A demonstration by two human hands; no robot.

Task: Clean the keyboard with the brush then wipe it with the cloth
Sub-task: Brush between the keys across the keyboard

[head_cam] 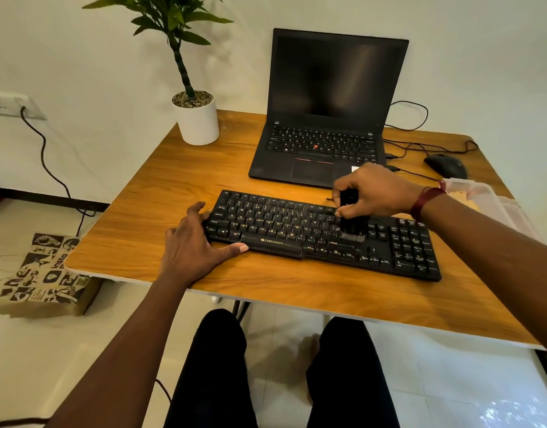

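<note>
A black full-size keyboard (297, 233) lies at a slant on the wooden table (161, 196). My right hand (374, 189) grips a small black brush (352, 227), whose bristles touch the keys just right of the letter block. My left hand (198, 245) rests on the table and holds the keyboard's left end, with the thumb along its front edge. A pale cloth (482, 196) lies at the table's right edge, partly hidden behind my right forearm.
An open black laptop (324, 118) stands behind the keyboard, a potted plant (198, 118) to its left, a black mouse (446, 166) with cables to its right. A printed paper bag (46, 273) sits on the floor at left. My legs are under the table.
</note>
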